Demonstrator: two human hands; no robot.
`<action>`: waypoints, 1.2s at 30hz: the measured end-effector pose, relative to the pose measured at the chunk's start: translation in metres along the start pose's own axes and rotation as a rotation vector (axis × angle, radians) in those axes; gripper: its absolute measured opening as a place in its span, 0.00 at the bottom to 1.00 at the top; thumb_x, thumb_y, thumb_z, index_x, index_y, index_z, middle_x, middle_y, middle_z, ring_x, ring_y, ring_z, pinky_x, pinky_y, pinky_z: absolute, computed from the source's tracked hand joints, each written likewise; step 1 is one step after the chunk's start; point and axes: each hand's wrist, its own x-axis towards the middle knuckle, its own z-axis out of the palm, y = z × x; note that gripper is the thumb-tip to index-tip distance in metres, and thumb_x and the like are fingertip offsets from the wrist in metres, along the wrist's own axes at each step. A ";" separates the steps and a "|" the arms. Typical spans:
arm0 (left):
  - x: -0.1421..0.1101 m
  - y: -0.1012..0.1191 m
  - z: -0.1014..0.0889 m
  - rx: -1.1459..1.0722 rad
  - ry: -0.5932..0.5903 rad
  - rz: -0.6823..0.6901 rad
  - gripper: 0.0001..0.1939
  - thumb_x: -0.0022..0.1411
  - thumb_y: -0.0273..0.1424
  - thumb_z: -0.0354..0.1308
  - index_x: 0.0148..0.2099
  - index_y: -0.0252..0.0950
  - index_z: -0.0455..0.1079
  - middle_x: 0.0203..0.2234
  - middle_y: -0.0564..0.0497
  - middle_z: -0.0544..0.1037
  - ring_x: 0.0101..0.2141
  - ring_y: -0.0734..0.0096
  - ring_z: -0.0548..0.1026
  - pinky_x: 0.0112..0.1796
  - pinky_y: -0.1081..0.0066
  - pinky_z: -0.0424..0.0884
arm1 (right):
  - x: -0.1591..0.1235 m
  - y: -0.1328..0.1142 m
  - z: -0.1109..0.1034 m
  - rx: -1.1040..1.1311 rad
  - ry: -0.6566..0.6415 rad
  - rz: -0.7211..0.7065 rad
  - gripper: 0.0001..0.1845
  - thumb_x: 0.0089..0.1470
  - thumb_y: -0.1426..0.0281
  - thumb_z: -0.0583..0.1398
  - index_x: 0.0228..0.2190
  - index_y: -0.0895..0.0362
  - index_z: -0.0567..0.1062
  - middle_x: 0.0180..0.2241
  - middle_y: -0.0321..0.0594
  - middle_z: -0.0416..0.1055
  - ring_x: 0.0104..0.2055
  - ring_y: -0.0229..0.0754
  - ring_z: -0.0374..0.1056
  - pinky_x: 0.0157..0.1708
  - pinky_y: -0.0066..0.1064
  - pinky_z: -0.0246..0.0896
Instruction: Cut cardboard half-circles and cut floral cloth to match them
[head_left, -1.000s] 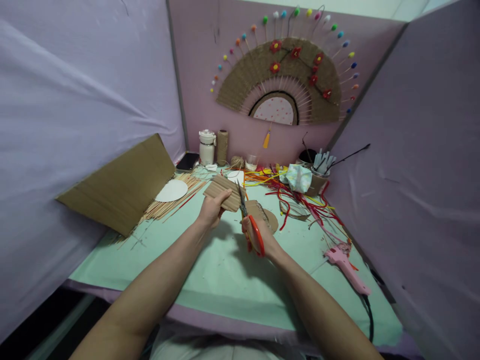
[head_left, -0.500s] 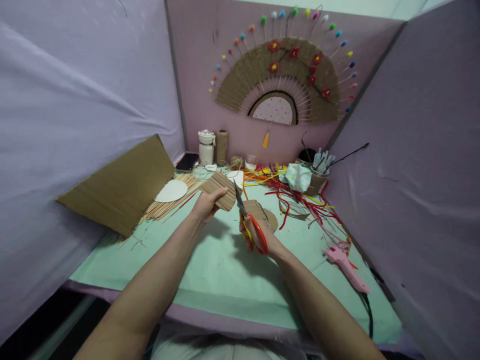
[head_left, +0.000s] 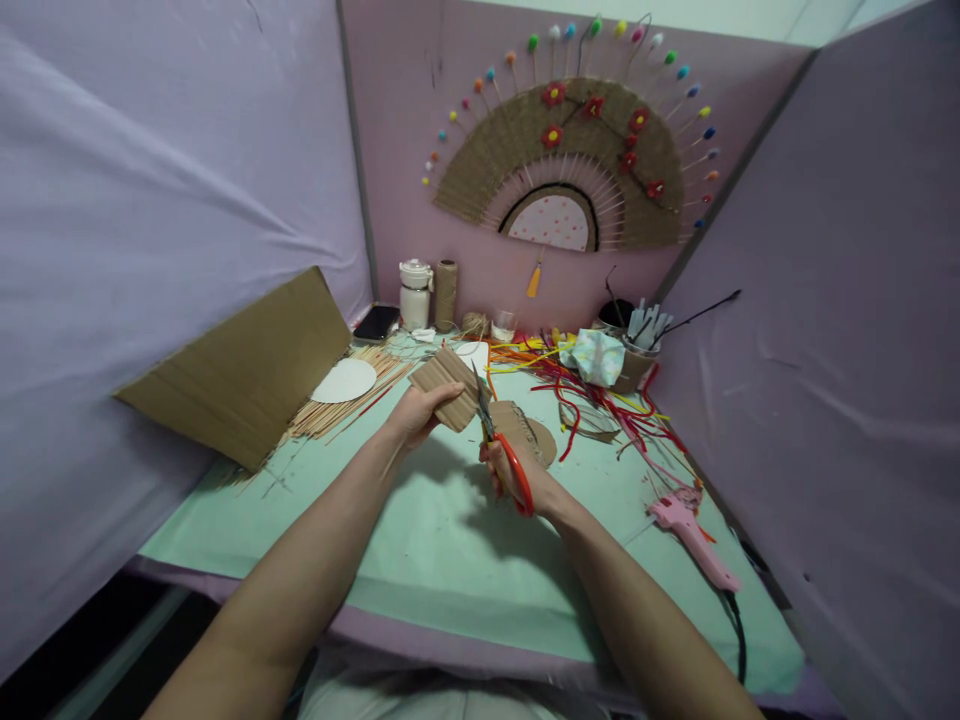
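My left hand (head_left: pixel 418 412) pinches a small piece of corrugated cardboard (head_left: pixel 445 390) by its near edge, thumb on top, above the table. In my right hand (head_left: pixel 517 465) is a pair of scissors (head_left: pixel 514 475) with red-orange handles, my fingers in the loops. The dark blades point away from me and meet the cardboard's right edge; whether they are closed I cannot tell. Just beyond my right hand, cut cardboard pieces (head_left: pixel 541 440) with a rounded edge lie on the table, partly hidden by that hand.
A large cardboard sheet (head_left: pixel 240 365) leans at left beside thin sticks (head_left: pixel 322 420) and a white paper oval (head_left: pixel 345 381). Coloured pipe cleaners (head_left: pixel 600 400) spread at back right. A pink glue gun (head_left: pixel 696 542) with a cord lies at right. A decorated fan (head_left: pixel 517 140) hangs behind.
The scissors came away from the cardboard's edge half a second ago, and their blades are against it again now. The cardboard swung left, then back right, turning slightly in my left hand.
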 end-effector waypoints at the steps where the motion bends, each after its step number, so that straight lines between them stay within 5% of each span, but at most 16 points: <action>1: 0.000 0.000 0.000 -0.001 -0.004 0.001 0.24 0.43 0.32 0.71 0.44 0.34 0.72 0.35 0.48 0.80 0.35 0.65 0.77 0.36 0.69 0.73 | 0.000 0.001 0.001 0.011 0.004 -0.004 0.36 0.49 0.34 0.45 0.28 0.55 0.65 0.20 0.34 0.60 0.17 0.36 0.59 0.17 0.29 0.58; 13: -0.001 0.001 0.000 -0.035 -0.026 0.005 0.22 0.42 0.31 0.71 0.42 0.34 0.73 0.34 0.49 0.80 0.34 0.68 0.77 0.35 0.71 0.74 | -0.003 -0.011 0.006 0.047 0.105 0.127 0.25 0.55 0.47 0.53 0.21 0.54 0.62 0.15 0.31 0.57 0.14 0.36 0.57 0.13 0.28 0.54; 21: 0.000 -0.001 0.003 -0.128 0.016 -0.048 0.21 0.44 0.30 0.71 0.43 0.35 0.73 0.31 0.51 0.80 0.30 0.71 0.77 0.32 0.73 0.74 | 0.002 -0.014 0.002 -0.172 0.228 0.104 0.20 0.53 0.54 0.57 0.22 0.57 0.72 0.23 0.39 0.70 0.29 0.42 0.66 0.29 0.30 0.59; 27: 0.000 -0.004 0.009 -0.180 0.141 -0.066 0.21 0.43 0.30 0.71 0.41 0.35 0.72 0.29 0.52 0.80 0.27 0.72 0.77 0.29 0.73 0.74 | 0.002 -0.017 0.005 -0.264 0.222 0.109 0.22 0.54 0.51 0.56 0.29 0.57 0.75 0.27 0.41 0.73 0.31 0.44 0.68 0.29 0.31 0.59; 36: -0.001 -0.001 0.005 -0.089 0.086 -0.012 0.24 0.40 0.31 0.73 0.42 0.34 0.73 0.30 0.51 0.80 0.29 0.69 0.77 0.33 0.69 0.74 | 0.000 0.003 0.010 0.054 0.024 0.047 0.33 0.52 0.38 0.46 0.31 0.55 0.65 0.18 0.31 0.60 0.17 0.35 0.58 0.16 0.27 0.56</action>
